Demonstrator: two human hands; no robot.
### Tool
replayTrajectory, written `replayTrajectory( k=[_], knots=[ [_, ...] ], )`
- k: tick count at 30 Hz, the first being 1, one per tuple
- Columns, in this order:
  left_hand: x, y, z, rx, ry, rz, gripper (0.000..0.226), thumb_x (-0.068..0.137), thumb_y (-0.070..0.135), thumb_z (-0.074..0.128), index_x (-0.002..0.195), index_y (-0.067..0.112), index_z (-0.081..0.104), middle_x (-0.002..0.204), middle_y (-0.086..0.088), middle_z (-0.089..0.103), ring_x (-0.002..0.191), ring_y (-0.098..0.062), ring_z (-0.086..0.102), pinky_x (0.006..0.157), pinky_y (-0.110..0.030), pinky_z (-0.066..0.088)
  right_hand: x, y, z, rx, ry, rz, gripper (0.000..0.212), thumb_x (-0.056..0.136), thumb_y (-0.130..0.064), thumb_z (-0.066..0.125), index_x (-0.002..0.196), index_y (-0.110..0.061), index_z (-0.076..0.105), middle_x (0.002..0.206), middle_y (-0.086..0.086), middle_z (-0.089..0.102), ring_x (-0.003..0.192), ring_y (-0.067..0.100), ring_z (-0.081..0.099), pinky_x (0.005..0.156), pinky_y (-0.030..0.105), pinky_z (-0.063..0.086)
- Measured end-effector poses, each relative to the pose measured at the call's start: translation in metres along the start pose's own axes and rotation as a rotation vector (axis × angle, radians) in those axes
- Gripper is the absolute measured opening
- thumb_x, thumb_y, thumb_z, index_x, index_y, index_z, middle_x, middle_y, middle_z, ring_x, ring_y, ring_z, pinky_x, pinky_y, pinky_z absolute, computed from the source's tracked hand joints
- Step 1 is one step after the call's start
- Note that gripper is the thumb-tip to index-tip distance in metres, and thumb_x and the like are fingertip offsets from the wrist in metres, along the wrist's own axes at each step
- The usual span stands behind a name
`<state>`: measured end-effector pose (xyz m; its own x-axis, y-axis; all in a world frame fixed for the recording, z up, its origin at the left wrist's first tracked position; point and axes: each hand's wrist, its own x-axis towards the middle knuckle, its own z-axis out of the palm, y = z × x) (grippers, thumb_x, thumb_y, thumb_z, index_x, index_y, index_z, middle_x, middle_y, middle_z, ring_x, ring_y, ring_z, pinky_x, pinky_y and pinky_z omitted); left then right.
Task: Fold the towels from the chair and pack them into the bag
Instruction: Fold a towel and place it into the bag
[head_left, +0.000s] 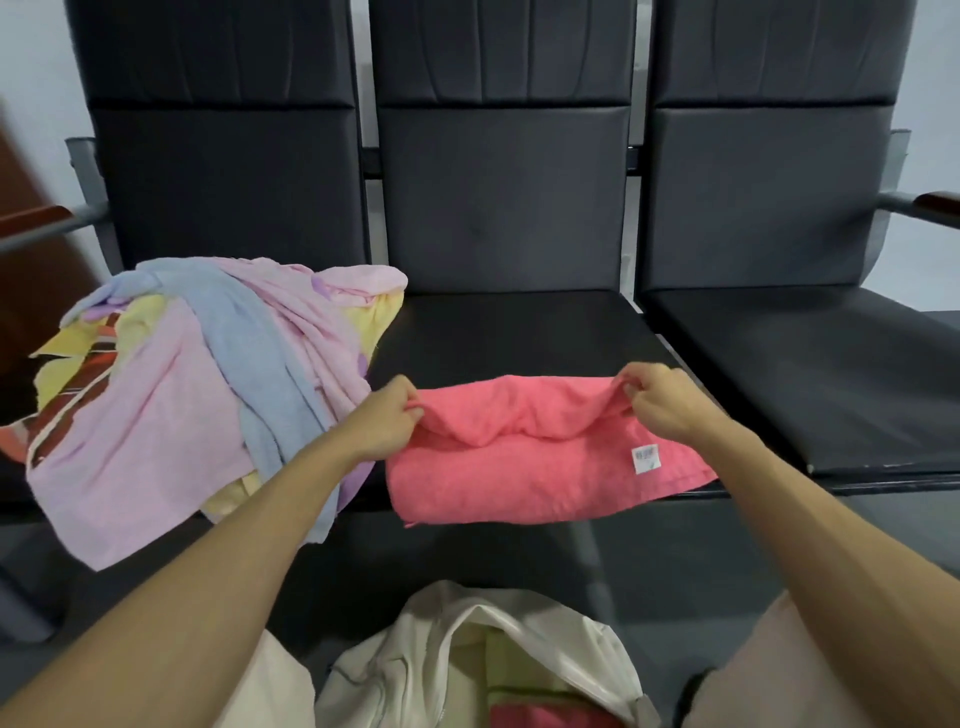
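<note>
Both hands, the left hand (388, 419) and right hand (658, 399), pinched the pink towel's (540, 470) far corners on the seat (519, 332), and needed to pull evenly to fold it straight.

A heap of loose towels (208, 374) fills the seat at left of frame and spills over its front edge. At centre, a pink towel (545, 473) covers the front of the middle seat (519, 327); bare black cushion shows behind it. The right seat (810, 364) is bare cushion. At bottom centre, an open bag (415, 665) gapes upward, with cloth inside.
</note>
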<state>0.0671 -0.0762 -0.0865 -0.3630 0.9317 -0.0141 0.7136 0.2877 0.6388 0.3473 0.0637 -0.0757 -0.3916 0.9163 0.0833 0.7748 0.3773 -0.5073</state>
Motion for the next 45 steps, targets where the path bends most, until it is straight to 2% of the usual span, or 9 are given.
replayTrajectory(
  k=[8,13,19,23,28,33,37,41,45],
  knots=[
    [-0.009,-0.022,0.024,0.284,-0.144,0.14,0.018,0.094,0.002,0.038,0.085,0.018,0.037,0.1,-0.009,0.056,0.096,-0.028,0.056,0.083,-0.047,0.049,-0.009,0.009,0.004,-0.079,-0.24,-0.034,0.031,0.096,-0.006,0.039,0.099,-0.017,0.068,0.106,-0.005,0.07,0.102,0.015,0.061,0.09,0.023,0.046],
    [0.013,-0.035,0.024,0.392,-0.033,0.088,0.021,0.087,0.0,0.038,0.086,0.02,0.031,0.086,0.001,0.04,0.077,-0.022,0.046,0.068,-0.042,0.04,0.009,0.002,0.025,-0.12,-0.213,-0.096,0.033,0.095,-0.003,0.039,0.102,-0.017,0.069,0.102,-0.007,0.066,0.091,0.01,0.054,0.079,0.018,0.038],
    [0.045,-0.037,0.026,0.272,0.135,0.136,0.011,0.089,0.002,0.038,0.094,0.011,0.04,0.095,-0.005,0.051,0.083,-0.025,0.054,0.076,-0.049,0.047,0.034,-0.001,0.042,-0.009,-0.21,-0.115,0.032,0.098,-0.004,0.04,0.111,-0.014,0.068,0.111,-0.001,0.066,0.095,0.011,0.053,0.074,0.014,0.033],
    [0.041,-0.019,0.026,0.1,0.305,0.134,0.006,0.097,0.007,0.037,0.098,0.012,0.04,0.089,0.0,0.051,0.082,-0.023,0.055,0.077,-0.049,0.048,0.038,-0.002,0.044,0.053,0.05,-0.102,0.036,0.099,-0.008,0.037,0.123,-0.016,0.062,0.114,0.009,0.066,0.088,0.023,0.059,0.068,0.02,0.038],
    [0.02,-0.021,0.013,-0.094,0.353,0.171,0.009,0.099,0.008,0.04,0.104,0.012,0.047,0.113,-0.003,0.058,0.104,-0.019,0.056,0.091,-0.043,0.047,0.029,-0.002,0.016,0.327,0.333,-0.086,0.034,0.099,-0.006,0.035,0.111,-0.016,0.066,0.099,-0.003,0.064,0.084,0.012,0.056,0.06,0.009,0.036],
    [-0.008,-0.03,-0.004,-0.015,0.217,0.191,0.005,0.098,0.006,0.045,0.098,0.01,0.049,0.102,-0.006,0.061,0.096,-0.021,0.057,0.087,-0.04,0.047,0.003,0.02,0.01,0.19,0.11,-0.084,0.033,0.094,-0.004,0.042,0.098,-0.025,0.068,0.088,0.002,0.069,0.07,0.011,0.054,0.065,0.024,0.039],
    [-0.018,-0.045,-0.006,0.178,-0.049,0.133,0.013,0.096,0.008,0.046,0.091,0.02,0.049,0.105,-0.004,0.061,0.099,-0.021,0.059,0.09,-0.042,0.049,-0.009,0.02,0.012,0.117,-0.072,-0.034,0.035,0.094,-0.002,0.043,0.084,-0.024,0.068,0.077,-0.019,0.065,0.077,0.003,0.058,0.065,0.007,0.038],
    [-0.013,-0.045,-0.001,0.215,0.001,0.179,0.012,0.095,0.007,0.046,0.094,0.016,0.053,0.102,0.002,0.058,0.095,-0.016,0.057,0.086,-0.036,0.049,-0.007,0.017,0.016,0.113,-0.121,0.009,0.032,0.087,0.001,0.05,0.078,-0.021,0.071,0.062,-0.028,0.065,0.087,0.008,0.064,0.084,0.014,0.042],
    [0.001,-0.05,0.008,0.27,0.019,0.205,0.012,0.096,0.006,0.044,0.092,0.015,0.05,0.095,0.005,0.051,0.079,-0.01,0.053,0.065,-0.024,0.042,-0.003,0.017,0.013,0.05,-0.096,-0.001,0.031,0.086,0.002,0.051,0.083,-0.02,0.072,0.069,-0.025,0.06,0.072,-0.006,0.053,0.064,-0.003,0.036]
  ],
)
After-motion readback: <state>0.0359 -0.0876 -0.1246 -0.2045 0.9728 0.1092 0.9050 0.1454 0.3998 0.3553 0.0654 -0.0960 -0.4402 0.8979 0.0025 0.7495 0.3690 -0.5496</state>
